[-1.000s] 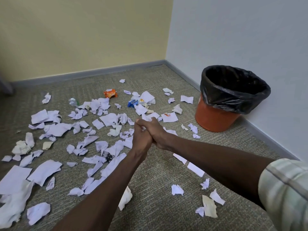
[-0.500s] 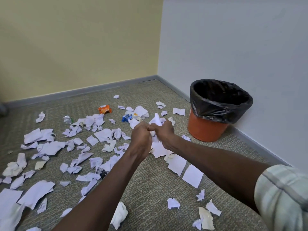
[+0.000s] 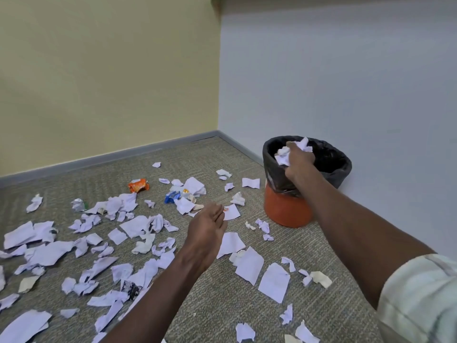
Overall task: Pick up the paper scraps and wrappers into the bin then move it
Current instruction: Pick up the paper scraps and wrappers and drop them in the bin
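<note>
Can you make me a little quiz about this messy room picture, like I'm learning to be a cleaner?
1. True or false: the right hand holds a bunch of crumpled paper over the bin.
2. What colour is the wrapper lying nearest the yellow wall? A) orange B) pink C) black
3. Fill the gap: the left hand is open and holds ____.

Key
1. True: the fingers curl round the paper above the black liner.
2. A, orange.
3. Nothing: it hangs over the paper scraps on the carpet.
</note>
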Demonstrator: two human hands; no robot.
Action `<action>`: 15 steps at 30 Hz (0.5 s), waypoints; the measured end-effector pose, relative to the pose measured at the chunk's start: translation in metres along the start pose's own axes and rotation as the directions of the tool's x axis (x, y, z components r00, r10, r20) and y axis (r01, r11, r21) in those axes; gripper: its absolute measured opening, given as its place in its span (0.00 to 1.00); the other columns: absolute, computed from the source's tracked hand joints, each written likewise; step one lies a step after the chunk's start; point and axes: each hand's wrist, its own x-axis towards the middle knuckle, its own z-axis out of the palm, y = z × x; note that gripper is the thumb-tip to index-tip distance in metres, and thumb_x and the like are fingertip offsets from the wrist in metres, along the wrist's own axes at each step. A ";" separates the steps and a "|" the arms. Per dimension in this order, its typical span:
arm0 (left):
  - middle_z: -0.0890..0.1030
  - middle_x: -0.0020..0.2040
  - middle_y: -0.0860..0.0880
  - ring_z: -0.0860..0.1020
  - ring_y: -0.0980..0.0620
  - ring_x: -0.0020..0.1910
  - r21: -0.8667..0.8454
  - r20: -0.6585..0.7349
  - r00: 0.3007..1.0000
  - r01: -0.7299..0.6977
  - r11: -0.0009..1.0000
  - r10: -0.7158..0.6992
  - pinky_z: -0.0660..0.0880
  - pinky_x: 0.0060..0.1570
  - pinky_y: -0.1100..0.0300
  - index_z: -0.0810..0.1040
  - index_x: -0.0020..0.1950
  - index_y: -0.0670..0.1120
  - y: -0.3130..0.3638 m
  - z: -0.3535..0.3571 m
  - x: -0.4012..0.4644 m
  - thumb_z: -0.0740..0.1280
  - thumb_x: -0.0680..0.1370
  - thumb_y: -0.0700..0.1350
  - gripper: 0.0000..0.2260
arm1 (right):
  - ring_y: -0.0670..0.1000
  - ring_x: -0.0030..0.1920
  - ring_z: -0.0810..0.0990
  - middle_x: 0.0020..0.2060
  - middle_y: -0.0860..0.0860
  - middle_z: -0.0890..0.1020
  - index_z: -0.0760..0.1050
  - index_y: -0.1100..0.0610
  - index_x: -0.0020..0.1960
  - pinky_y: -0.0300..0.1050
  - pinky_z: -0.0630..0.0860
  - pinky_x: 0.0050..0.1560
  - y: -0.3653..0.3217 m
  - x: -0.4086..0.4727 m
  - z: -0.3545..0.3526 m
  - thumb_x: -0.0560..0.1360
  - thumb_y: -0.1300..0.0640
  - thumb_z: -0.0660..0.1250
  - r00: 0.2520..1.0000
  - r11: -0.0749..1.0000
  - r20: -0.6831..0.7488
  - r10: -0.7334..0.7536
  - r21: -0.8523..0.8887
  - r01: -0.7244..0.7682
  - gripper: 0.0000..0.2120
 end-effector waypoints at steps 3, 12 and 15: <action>0.63 0.76 0.40 0.62 0.43 0.75 -0.021 0.012 1.000 0.013 1.000 -0.013 0.61 0.74 0.49 0.58 0.77 0.38 -0.001 0.011 0.007 0.54 0.84 0.40 0.21 | 0.48 0.39 0.76 0.39 0.47 0.73 0.71 0.56 0.57 0.39 0.76 0.44 -0.005 0.017 -0.009 0.78 0.55 0.66 0.999 0.998 -0.041 0.034 0.045 -0.032 0.10; 0.63 0.76 0.40 0.61 0.43 0.76 0.008 0.017 0.998 0.056 0.998 -0.056 0.61 0.74 0.50 0.57 0.78 0.42 -0.001 0.027 0.018 0.58 0.83 0.49 0.25 | 0.57 0.73 0.64 0.74 0.51 0.62 0.52 0.55 0.78 0.56 0.65 0.71 -0.005 0.054 -0.024 0.75 0.33 0.59 0.961 0.893 0.136 0.241 0.358 -0.274 0.41; 0.63 0.76 0.40 0.61 0.42 0.76 -0.010 0.006 0.997 0.078 0.997 -0.078 0.63 0.72 0.51 0.59 0.78 0.43 -0.006 0.024 0.014 0.58 0.83 0.50 0.25 | 0.61 0.76 0.57 0.77 0.54 0.52 0.50 0.48 0.79 0.61 0.65 0.71 -0.013 0.053 -0.024 0.74 0.38 0.64 0.959 0.855 0.140 0.246 0.435 -0.283 0.40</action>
